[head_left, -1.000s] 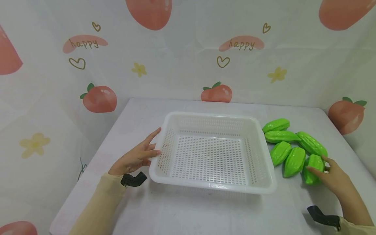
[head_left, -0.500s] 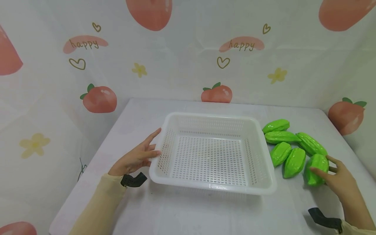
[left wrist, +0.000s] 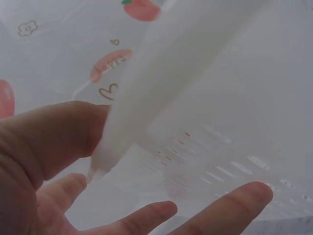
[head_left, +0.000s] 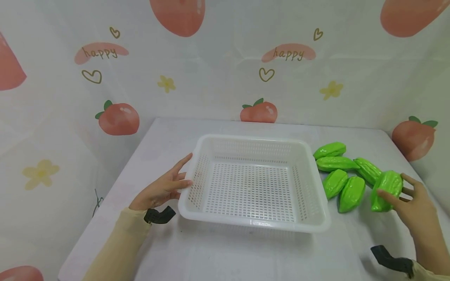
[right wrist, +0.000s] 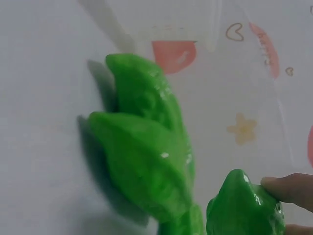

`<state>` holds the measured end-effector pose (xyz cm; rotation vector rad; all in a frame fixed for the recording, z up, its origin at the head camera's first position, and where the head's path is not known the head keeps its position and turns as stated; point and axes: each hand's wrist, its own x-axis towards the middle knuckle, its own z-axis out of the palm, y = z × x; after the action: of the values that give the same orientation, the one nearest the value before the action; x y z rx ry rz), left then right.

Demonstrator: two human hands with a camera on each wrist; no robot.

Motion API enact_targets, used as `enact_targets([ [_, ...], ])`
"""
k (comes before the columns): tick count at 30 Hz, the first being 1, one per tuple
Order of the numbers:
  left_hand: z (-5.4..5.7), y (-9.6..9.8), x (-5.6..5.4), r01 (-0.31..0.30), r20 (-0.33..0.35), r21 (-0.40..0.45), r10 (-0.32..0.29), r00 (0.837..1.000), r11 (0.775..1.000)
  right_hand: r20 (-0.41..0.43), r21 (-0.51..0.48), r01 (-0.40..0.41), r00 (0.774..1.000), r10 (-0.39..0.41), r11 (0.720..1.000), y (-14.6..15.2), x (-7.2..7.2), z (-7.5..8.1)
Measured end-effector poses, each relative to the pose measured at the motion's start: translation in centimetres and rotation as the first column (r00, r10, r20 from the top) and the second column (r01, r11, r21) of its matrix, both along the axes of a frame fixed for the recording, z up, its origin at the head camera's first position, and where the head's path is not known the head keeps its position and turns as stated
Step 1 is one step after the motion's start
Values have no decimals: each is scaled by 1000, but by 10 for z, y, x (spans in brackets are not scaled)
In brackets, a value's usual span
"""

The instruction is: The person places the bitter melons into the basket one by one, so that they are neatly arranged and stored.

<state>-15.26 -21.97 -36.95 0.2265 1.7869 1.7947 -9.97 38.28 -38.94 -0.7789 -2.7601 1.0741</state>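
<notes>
Green vegetable [head_left: 386, 190]: we grip it in our right hand [head_left: 415, 205], thumb against one side, right of the white basket [head_left: 251, 223] | long axis slants near-left to far-right in our head view; tapered end upward in our right wrist view | other green vegetables [head_left: 352, 194] just left | our left hand [head_left: 159, 191], fingers spread, touches the basket's left rim

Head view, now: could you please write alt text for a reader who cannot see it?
A person's right hand holds one ridged green piece of produce near five similar pieces on a white table. The left hand touches the left side of a white, perforated basket.
</notes>
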Motion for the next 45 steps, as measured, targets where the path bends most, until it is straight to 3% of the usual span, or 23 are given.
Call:
enact_targets([
  [5, 0, 0, 0, 1, -3, -23, -1, 1000, 1000, -99, -29, -21, 995, 18, 999, -24, 4, 30],
  [11, -1, -1, -1, 0, -5, -39, -1, 1000, 999, -208, 28, -95, 973, 98, 995, -36, -6, 49],
  [14, -1, -1, -1, 4, -7, -29, -4, 1000, 1000, -287, 51, -125, 948, 135, 991, -45, -11, 57],
  [21, 0, -1, -1, 6, -3, -11, -6, 1000, 1000, -488, -6, -199, 856, 171, 980, -72, -21, 79],
  [30, -1, -2, -2, 3, 6, -26, -3, 1000, 1000, -530, -55, -292, 819, 220, 955, -110, -32, 102],
  [35, -1, -2, -2, 1, 7, -27, -1, 1000, 1000, -550, -129, -423, 783, 291, 897, -132, -41, 111],
  [45, -1, -3, -2, 9, 12, -24, -9, 1000, 1000, -532, -276, -640, 723, 441, 717, -179, -49, 116],
])
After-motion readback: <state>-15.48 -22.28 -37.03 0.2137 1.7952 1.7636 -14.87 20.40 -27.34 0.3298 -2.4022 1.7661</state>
